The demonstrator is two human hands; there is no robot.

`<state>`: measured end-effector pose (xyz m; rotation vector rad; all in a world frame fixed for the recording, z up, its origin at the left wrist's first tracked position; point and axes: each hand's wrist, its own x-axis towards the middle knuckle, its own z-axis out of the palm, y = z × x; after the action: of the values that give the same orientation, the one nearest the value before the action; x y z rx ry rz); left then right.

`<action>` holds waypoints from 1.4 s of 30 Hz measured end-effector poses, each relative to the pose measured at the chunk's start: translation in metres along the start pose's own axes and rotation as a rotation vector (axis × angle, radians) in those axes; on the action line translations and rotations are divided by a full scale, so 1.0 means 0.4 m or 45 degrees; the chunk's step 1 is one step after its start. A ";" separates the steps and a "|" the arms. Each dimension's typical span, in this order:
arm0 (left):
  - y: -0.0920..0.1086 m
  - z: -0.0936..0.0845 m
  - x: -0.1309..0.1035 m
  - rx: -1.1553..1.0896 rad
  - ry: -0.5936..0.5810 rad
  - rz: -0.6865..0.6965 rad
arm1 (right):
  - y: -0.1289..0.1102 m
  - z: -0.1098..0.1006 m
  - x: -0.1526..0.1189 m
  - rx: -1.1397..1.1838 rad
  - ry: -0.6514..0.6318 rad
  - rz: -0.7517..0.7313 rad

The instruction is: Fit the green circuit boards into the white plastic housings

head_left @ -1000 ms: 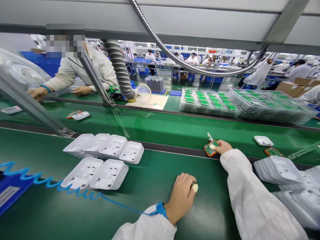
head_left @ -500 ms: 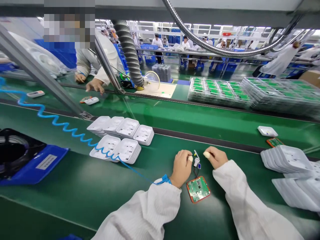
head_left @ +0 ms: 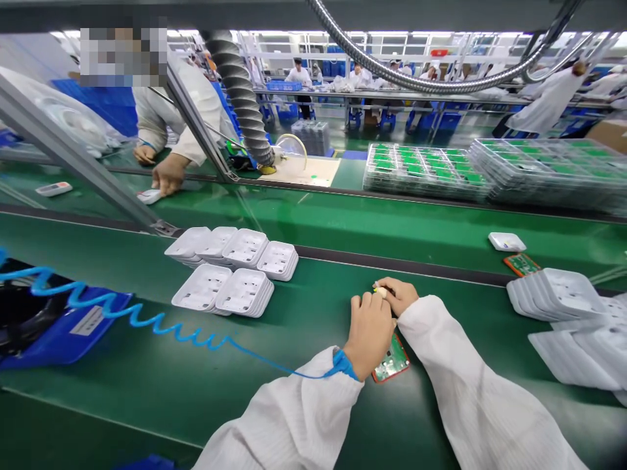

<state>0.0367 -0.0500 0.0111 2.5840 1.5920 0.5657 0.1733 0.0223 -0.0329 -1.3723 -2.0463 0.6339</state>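
Observation:
My left hand (head_left: 369, 329), with a blue band at the wrist, lies over the upper left part of a green circuit board (head_left: 393, 360) with a red-orange edge. Its fingers are bent and drawn together. My right hand (head_left: 398, 295) meets it just above the board, fingers pinched. A small yellow-and-white bit shows at the right fingertips. What either hand grips is too small or hidden to name. The small parts and wires above the board are covered by my hands.
Stacked white covers (head_left: 245, 292) stand at the left, more covers (head_left: 571, 294) at the right. A blue coiled cord (head_left: 166, 329) runs to my left wrist. Beyond the dark rail, a white case (head_left: 507, 241) lies near another board (head_left: 522, 264). Across the bench, a co-worker's hand (head_left: 170, 173) touches a white case.
My hands have come together above the board, the left now covering part of it. The small parts between them are hidden. The co-worker's hand has closed on the white case.

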 end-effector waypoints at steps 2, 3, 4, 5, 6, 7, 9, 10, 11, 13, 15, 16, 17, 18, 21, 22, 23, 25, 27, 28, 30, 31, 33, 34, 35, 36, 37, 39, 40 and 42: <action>0.004 0.007 0.003 0.002 -0.010 -0.021 | -0.003 0.004 -0.003 0.040 0.019 0.014; 0.004 0.011 0.004 -0.002 -0.015 -0.031 | -0.004 0.006 -0.005 0.062 0.031 0.026; 0.004 0.014 0.004 -0.006 -0.022 -0.036 | -0.004 0.008 -0.006 0.086 0.046 0.042; 0.004 0.017 0.004 -0.008 -0.028 -0.039 | -0.005 0.010 -0.007 0.108 0.060 0.061; 0.003 0.020 0.003 -0.009 -0.033 -0.041 | -0.005 0.012 -0.008 0.129 0.075 0.079; 0.002 0.022 0.002 -0.008 -0.034 -0.046 | -0.006 0.014 -0.009 0.146 0.090 0.094; -0.002 0.025 -0.001 -0.007 -0.036 -0.053 | -0.006 0.016 -0.011 0.164 0.108 0.107; -0.006 0.025 -0.003 -0.015 -0.039 -0.050 | -0.007 0.017 -0.012 0.167 0.111 0.106; -0.010 0.026 -0.005 -0.037 -0.047 -0.034 | -0.007 0.017 -0.013 0.168 0.112 0.105; -0.022 0.027 -0.012 -0.125 -0.076 0.031 | -0.006 0.016 -0.017 0.177 0.094 0.105; -0.033 0.027 -0.020 -0.226 -0.106 0.091 | -0.005 0.014 -0.021 0.207 0.079 0.106; -0.038 0.026 -0.024 -0.260 -0.116 0.106 | -0.004 0.013 -0.023 0.225 0.077 0.105; -0.040 0.026 -0.027 -0.274 -0.122 0.111 | -0.003 0.013 -0.025 0.242 0.072 0.101; -0.040 0.025 -0.029 -0.269 -0.126 0.108 | -0.003 0.012 -0.026 0.250 0.069 0.098; -0.028 0.026 -0.024 -0.190 -0.133 0.096 | -0.003 0.010 -0.026 0.221 0.052 0.098; -0.020 0.028 -0.020 -0.153 -0.132 0.085 | -0.003 0.010 -0.025 0.207 0.048 0.097; -0.013 0.030 -0.016 -0.117 -0.131 0.071 | -0.003 0.009 -0.023 0.195 0.048 0.097; 0.001 0.035 -0.006 -0.061 -0.129 0.032 | -0.005 0.008 -0.021 0.181 0.043 0.093; 0.008 0.037 -0.001 -0.046 -0.124 0.005 | -0.008 0.008 -0.020 0.183 0.051 0.102; 0.007 0.036 0.000 -0.060 -0.118 0.003 | -0.009 0.008 -0.021 0.188 0.071 0.110; -0.005 0.030 -0.005 -0.137 -0.097 0.027 | -0.011 0.006 -0.028 0.208 0.122 0.115; -0.015 0.025 -0.010 -0.204 -0.081 0.037 | -0.012 0.003 -0.035 0.229 0.148 0.115; -0.041 0.012 -0.022 -0.392 -0.033 -0.011 | -0.012 -0.006 -0.052 0.280 0.173 0.102; -0.054 0.006 -0.028 -0.514 -0.003 -0.075 | -0.014 -0.012 -0.063 0.288 0.172 0.083; -0.067 0.000 -0.032 -0.653 0.023 -0.154 | -0.016 -0.019 -0.074 0.274 0.170 0.053; -0.077 -0.005 -0.035 -0.801 0.041 -0.233 | -0.020 -0.026 -0.085 0.235 0.168 0.010; -0.085 -0.009 -0.037 -0.948 0.048 -0.297 | -0.025 -0.032 -0.095 0.178 0.163 -0.045; -0.095 -0.013 -0.037 -1.178 0.026 -0.366 | -0.040 -0.041 -0.110 0.058 0.140 -0.169; -0.096 -0.014 -0.036 -1.238 0.008 -0.384 | -0.048 -0.044 -0.115 0.011 0.122 -0.222; -0.096 -0.015 -0.033 -1.265 -0.015 -0.414 | -0.062 -0.044 -0.117 -0.071 0.072 -0.291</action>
<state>-0.0032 -0.0446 0.0038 1.5643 1.2090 0.9740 0.1832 -0.0292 -0.0135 -1.1499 -2.1491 0.4371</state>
